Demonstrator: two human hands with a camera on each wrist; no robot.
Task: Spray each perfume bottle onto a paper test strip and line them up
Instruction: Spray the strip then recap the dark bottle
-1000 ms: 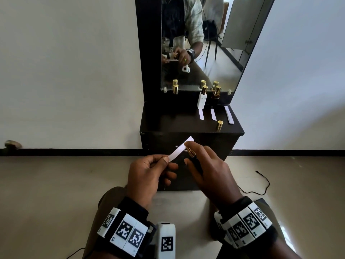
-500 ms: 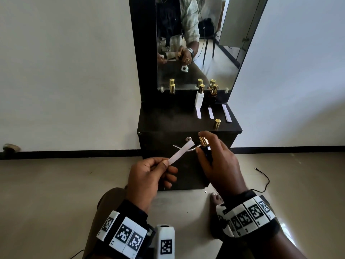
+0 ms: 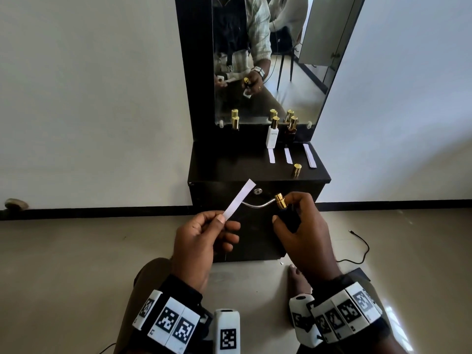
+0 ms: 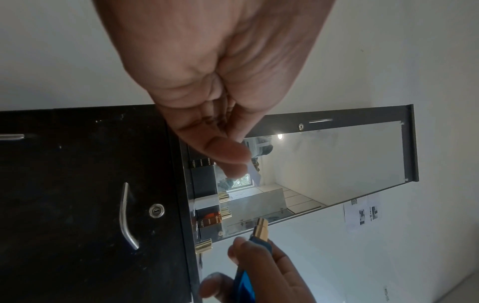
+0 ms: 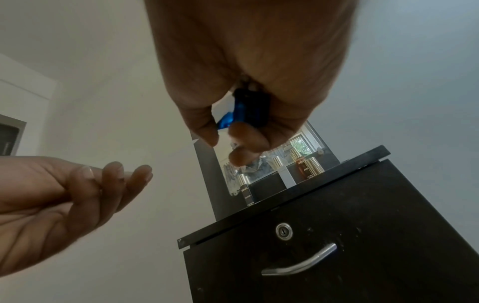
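Note:
My left hand pinches the lower end of a white paper test strip between thumb and forefinger, with the strip slanting up to the right. My right hand grips a dark blue perfume bottle with its gold sprayer uncovered, a short way right of the strip. A gold cap stands loose on the black cabinet top. Three strips lie in a row near the back. Behind them stand a white bottle, an amber bottle and a black bottle.
The cabinet has a mirror above it and a door with a lock and metal handle right behind my hands. A black cable lies on the floor at the right. My knee and bare foot are below.
My right hand has moved right and drawn back from the strip, turning the bottle so the gold sprayer now shows. The left hand has kept hold of the strip.

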